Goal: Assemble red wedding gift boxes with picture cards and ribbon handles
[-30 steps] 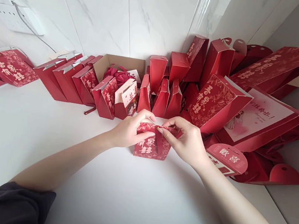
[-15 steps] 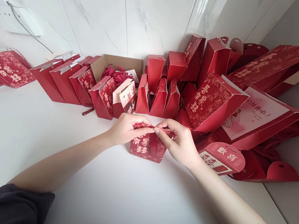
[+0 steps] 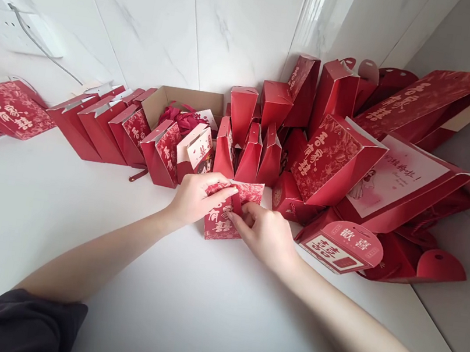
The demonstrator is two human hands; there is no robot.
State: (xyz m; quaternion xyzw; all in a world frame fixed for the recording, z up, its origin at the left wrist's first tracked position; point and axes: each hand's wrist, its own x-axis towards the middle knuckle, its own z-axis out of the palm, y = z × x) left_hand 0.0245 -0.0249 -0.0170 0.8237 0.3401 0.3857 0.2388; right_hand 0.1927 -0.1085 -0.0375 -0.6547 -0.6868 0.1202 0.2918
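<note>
A small red gift bag (image 3: 218, 231) with gold Chinese characters and a floral print stands on the white table before me. My left hand (image 3: 197, 198) grips its upper left edge, thumb across the front and fingers behind. Down the bag's front hangs a dark red ribbon (image 3: 237, 202). My right hand (image 3: 268, 235) is closed at the ribbon's lower part, thumb and fingers pinched together against the front. The ribbon's end is hidden by those fingers.
Behind stands a row of red gift bags (image 3: 92, 125) along the marbled wall. An open cardboard box (image 3: 150, 106) holds dark red ribbons and cards. Larger bags (image 3: 338, 162) and a round-topped box (image 3: 351, 240) crowd the right. More bags (image 3: 9, 107) lie at far left.
My right hand has moved from the bag's top edge down its front to the ribbon. The bag's front now tilts more toward me. My left hand stays at the top.
</note>
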